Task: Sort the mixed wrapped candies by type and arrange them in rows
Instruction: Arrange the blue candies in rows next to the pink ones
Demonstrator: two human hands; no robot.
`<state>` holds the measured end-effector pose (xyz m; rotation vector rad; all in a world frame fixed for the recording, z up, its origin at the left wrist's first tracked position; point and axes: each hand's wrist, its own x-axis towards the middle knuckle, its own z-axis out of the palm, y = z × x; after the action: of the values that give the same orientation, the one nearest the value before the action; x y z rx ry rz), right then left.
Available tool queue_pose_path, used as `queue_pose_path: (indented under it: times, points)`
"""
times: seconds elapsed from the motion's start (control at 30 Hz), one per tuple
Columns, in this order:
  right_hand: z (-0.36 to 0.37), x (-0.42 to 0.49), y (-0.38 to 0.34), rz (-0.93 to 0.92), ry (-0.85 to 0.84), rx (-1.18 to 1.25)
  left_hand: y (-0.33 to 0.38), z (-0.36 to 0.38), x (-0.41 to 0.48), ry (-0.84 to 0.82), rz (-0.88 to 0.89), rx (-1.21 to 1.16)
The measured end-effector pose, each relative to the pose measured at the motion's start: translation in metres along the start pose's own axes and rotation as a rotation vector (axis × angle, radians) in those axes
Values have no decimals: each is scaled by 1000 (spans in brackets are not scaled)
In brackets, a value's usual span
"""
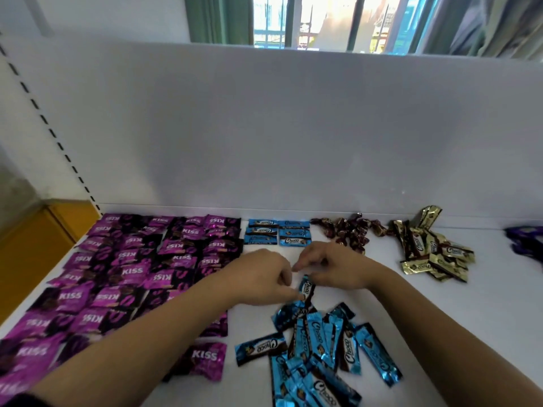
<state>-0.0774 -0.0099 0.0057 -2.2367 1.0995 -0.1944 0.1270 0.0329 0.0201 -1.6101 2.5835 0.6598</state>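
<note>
Blue candy (307, 289), glossy foil; left hand (264, 277) grip

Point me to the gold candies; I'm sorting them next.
Head view: the gold candies lie heaped at the back right of the table, beside the dark red candies.

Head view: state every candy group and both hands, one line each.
Purple KISS foil candies, in rows.
Blue Choco foil bars at back, six, in rows.
Blue Choco bar heap, loose, unsorted.
Dark red twist-wrapped candies, loose cluster.
Gold Choco bars, loose pile.
Left hand, pinches one blue bar.
Right hand, curled at same bar; grip unclear.
</note>
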Motion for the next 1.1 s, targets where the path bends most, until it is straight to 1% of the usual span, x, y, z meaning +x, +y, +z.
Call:
queue_pose_path:
  times: [0.03,0.1,0.2,0.33,0.43,0.53,0.6,0.7,0.8,0.97,1.1]
  points:
    - [-2,-6,-4,-9,-63,-46,6,2,-4,-62,-8,2]
    - [-2,-16,-10,8,-95,-88,16,6,-8,-104,-17,14]
    - [1,-23,-11,38,-32,-101,20,10,-11,-75,-27,-45]
    - [2,-27,-4,98,-14,-52,16,8,-14,-64,-54,-109]
    - [4,-29,2,134,127,1,6,8,-15,-14,-74,-122]
    - [13,-22,6,160,264,-24,-4,8,-15,82,-111,-135]
    - [21,-13,7,150,333,-57,-9,7,-13,130,-138,-93]
    - [31,1,13,102,432,-215,-15,9,-8,222,-173,32]
    - [40,5,18,46,412,-276,-15,13,-5,285,-109,123]
    - [43,11,18,-38,440,-329,-14,14,0,248,10,171]
    - [47,20,17,-76,527,-302,-23,18,10,235,6,247]
